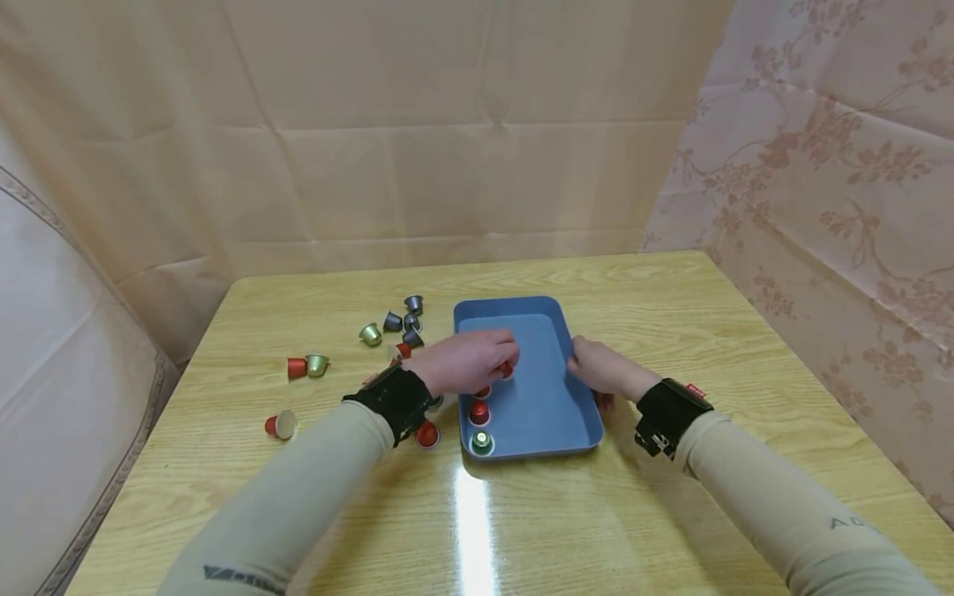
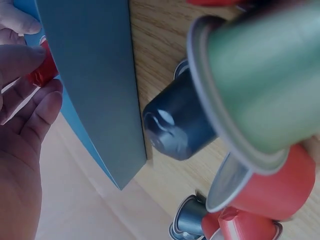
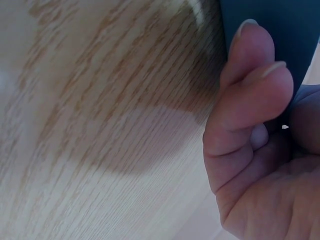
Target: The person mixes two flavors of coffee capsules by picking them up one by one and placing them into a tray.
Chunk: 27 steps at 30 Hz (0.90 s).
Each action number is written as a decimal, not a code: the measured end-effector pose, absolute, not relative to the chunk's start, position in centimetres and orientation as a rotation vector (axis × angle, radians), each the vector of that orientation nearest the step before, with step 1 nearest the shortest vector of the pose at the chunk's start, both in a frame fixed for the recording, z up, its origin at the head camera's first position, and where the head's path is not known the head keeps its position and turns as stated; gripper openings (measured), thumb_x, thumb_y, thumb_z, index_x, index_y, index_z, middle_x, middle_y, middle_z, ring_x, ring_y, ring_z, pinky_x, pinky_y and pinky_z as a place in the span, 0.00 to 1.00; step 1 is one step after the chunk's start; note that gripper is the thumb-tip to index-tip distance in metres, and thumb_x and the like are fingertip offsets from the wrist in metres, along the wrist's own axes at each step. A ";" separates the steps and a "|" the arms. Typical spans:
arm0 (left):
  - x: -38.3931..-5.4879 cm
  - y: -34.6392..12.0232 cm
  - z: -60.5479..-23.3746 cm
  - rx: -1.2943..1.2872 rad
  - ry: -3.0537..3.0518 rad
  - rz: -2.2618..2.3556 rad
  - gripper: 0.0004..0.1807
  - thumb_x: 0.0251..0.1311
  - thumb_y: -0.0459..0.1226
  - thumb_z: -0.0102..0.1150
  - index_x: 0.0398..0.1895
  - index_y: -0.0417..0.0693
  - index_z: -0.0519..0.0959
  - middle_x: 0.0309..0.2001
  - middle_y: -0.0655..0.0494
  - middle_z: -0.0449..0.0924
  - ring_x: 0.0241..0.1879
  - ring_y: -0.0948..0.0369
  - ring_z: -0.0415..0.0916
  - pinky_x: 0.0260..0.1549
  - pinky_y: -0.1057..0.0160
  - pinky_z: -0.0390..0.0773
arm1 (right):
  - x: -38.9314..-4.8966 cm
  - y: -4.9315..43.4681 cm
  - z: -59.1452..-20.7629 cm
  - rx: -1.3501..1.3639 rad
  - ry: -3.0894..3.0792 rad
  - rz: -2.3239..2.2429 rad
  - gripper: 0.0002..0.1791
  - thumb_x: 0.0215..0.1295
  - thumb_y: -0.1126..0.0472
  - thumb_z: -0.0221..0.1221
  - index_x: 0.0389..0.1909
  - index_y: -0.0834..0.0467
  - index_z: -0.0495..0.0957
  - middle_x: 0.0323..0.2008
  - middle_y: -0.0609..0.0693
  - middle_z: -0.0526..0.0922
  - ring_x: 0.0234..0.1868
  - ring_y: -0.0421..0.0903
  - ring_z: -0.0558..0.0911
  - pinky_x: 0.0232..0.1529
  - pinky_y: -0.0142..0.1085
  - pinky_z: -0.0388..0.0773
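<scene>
My left hand point(image 1: 465, 362) reaches over the left side of a blue tray point(image 1: 547, 414). Its thumb and fingers pinch a red coffee capsule point(image 2: 44, 67) just inside the tray wall, as the left wrist view shows. Along that same side of the tray stand a red capsule point(image 1: 479, 412) and a dark green capsule point(image 1: 481, 441), with another red one partly covered by the hand. At the tray's right edge, my right hand point(image 1: 607, 368) grips the wall. Its curled fingers point(image 3: 257, 95) lie against the outside in the right wrist view.
Left of the tray lie loose capsules: dark ones point(image 1: 392, 321), a light green one point(image 1: 370, 334), a red and green pair point(image 1: 307, 367), a tipped red one point(image 1: 281, 425) and a red one point(image 1: 427, 434) near the tray. Cloth hangs behind the wooden table point(image 1: 671, 298).
</scene>
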<state>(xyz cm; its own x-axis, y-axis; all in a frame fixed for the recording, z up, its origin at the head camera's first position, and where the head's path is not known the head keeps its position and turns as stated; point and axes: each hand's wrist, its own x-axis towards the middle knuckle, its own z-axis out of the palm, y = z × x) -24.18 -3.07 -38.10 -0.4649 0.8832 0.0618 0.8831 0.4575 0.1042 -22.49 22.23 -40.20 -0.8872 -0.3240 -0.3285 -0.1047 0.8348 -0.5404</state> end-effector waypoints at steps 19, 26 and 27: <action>-24.0 -3.0 -38.7 1.729 2.583 0.180 0.05 0.64 0.33 0.56 0.32 0.52 0.80 0.34 0.59 0.69 0.31 0.63 0.68 0.32 0.67 0.72 | -22.4 22.2 -40.1 -0.299 2.591 -0.733 0.20 0.76 0.63 0.37 0.60 0.73 0.54 0.19 0.60 0.78 0.09 0.50 0.77 0.11 0.43 0.77; -23.8 -3.0 -38.3 1.673 2.581 0.139 0.05 0.64 0.33 0.55 0.39 0.51 0.80 0.37 0.57 0.72 0.34 0.63 0.69 0.35 0.65 0.74 | -22.4 22.2 -40.2 -0.321 2.599 -0.738 0.18 0.76 0.64 0.37 0.57 0.73 0.56 0.17 0.60 0.77 0.08 0.50 0.76 0.11 0.44 0.77; -23.8 -3.0 -38.1 1.654 2.583 0.134 0.06 0.64 0.34 0.55 0.40 0.51 0.80 0.38 0.57 0.73 0.34 0.63 0.69 0.36 0.65 0.75 | -22.4 22.2 -40.3 -0.321 2.602 -0.735 0.17 0.76 0.64 0.37 0.57 0.73 0.56 0.17 0.60 0.77 0.08 0.50 0.77 0.11 0.44 0.77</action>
